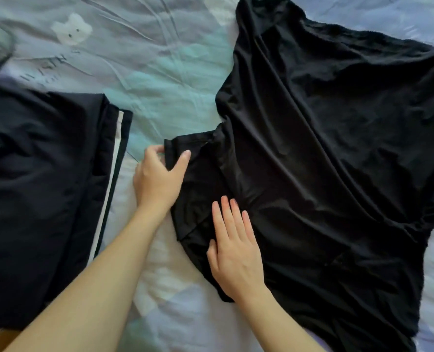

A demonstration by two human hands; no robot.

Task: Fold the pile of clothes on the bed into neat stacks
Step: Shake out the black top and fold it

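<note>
A black T-shirt [337, 153] lies spread and wrinkled across the right half of the bed. Its short sleeve sticks out to the left, and my left hand [157, 179] pinches the sleeve's end between thumb and fingers. My right hand [236, 247] rests flat with straight fingers on the shirt's near left part, just below the sleeve. A folded dark garment with a white side stripe [40, 186] lies at the left.
The bed sheet [160, 72] is pale blue-green with a white cat print at the upper left. A dark cord [6, 59] curves at the far left edge. Bare sheet shows between the two garments.
</note>
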